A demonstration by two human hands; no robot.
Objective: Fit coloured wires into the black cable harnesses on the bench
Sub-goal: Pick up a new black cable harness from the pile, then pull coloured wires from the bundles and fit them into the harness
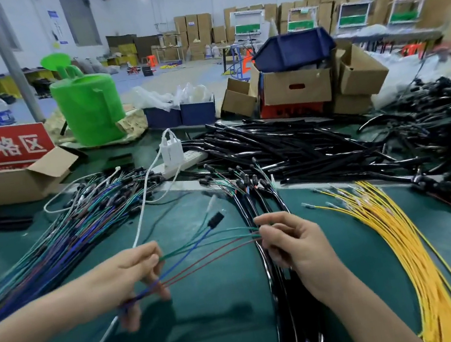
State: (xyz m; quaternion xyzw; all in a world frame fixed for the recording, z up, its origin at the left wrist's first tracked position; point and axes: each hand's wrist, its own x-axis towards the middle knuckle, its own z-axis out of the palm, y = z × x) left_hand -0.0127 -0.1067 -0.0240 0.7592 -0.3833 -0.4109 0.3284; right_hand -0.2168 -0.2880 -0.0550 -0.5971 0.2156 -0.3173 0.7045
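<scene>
— Where were the coloured wires (209,246) seen?

— They were held stretched between the two hands, a little above the green bench mat (213,333). Thin green and red strands were spread like a fan. One blue strand was led upward to a small black connector (215,219).

— How was the left hand (139,274) closed?

— The green strands were pinched between its thumb and forefinger. The blue and red ones were caught by the lower curled fingers.

— And the right hand (291,246)?

— Its fingers were curled tight on the other ends of the strands. It could not be told whether a black cable was gripped too.

— Where were the black harnesses (284,317) laid?

— A glossy bundle was laid under the right hand, with short coloured ends at its far tip. Yellow wires (397,233) were laid just to the right of it.
</scene>
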